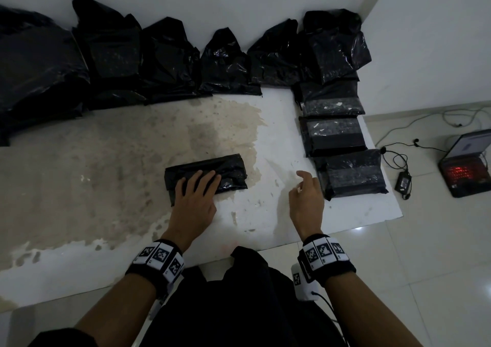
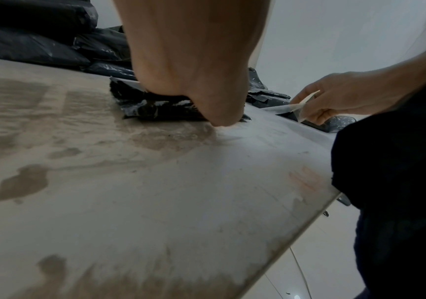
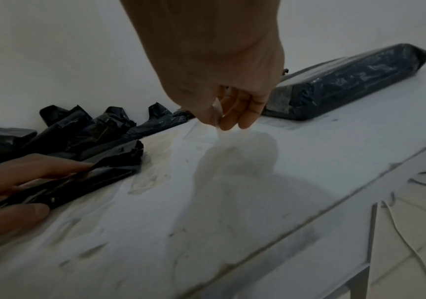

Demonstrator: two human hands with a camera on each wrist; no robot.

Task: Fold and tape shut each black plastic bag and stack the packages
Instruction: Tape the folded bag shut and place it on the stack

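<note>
- My left hand (image 1: pixel 195 195) lies flat on the folded bag (image 1: pixel 206 174) near the middle of the table (image 1: pixel 106 187). The fingers are straight and press down. I think this is to stop the fold from popping open.
- My right hand (image 1: pixel 305 200) is up in the air, between the folded bag and the right edge of the table. It pinches a strip of clear tape (image 2: pixel 301 103) between thumb and fingers. I think the tape goes on the fold next.
- The tape hangs loose and looks thin. It could curl and stick to itself, so I would bring it over slowly.
- My left fingers cover part of the fold. They may be in the way of the tape.
- The finished packages (image 1: pixel 342 139) lie in a row along the right edge of the table. Tape shows on them.
- The open bags (image 1: pixel 164 60) wait along the back edge, by the wall.
- On the floor to the right sit a laptop (image 1: pixel 467 166) and some wires (image 1: pixel 398 158). They are well away from my hands.
</note>
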